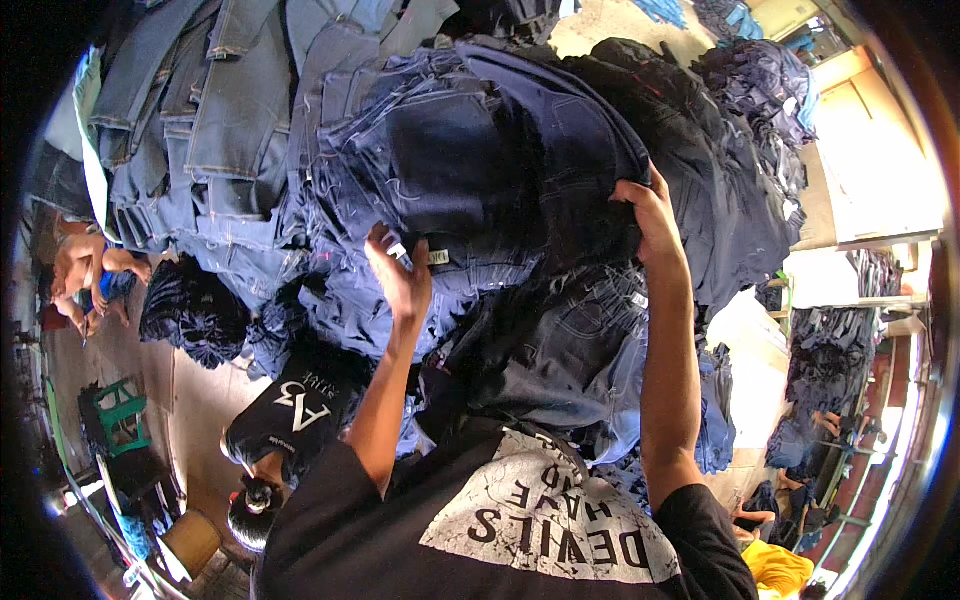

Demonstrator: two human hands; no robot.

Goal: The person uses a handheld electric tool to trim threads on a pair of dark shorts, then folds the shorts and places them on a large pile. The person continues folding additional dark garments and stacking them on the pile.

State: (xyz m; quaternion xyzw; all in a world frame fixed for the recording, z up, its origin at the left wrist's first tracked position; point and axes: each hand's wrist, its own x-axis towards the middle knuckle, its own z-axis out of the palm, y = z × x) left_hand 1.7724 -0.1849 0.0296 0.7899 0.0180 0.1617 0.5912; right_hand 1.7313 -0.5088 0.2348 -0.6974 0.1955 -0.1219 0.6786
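Observation:
A pair of dark navy jeans (590,125) lies spread across the top of a large heap in front of me. My right hand (650,215) is closed on its right edge, thumb on the near side, and the cloth stretches up and away from it. My left hand (402,280) is at the near edge of a folded dark pair of jeans (445,160), thumb and fingers apart. A small pale label (437,257) shows beside its thumb. Between the fingers a small whitish bit (398,252) is visible, too small to name.
Stacked blue jeans (235,130) rise at the left, and a black garment pile (690,170) at the right. A person in a black shirt (300,405) is close by at lower left. Beyond are a green stool (122,415) and another person's bare limbs (85,275).

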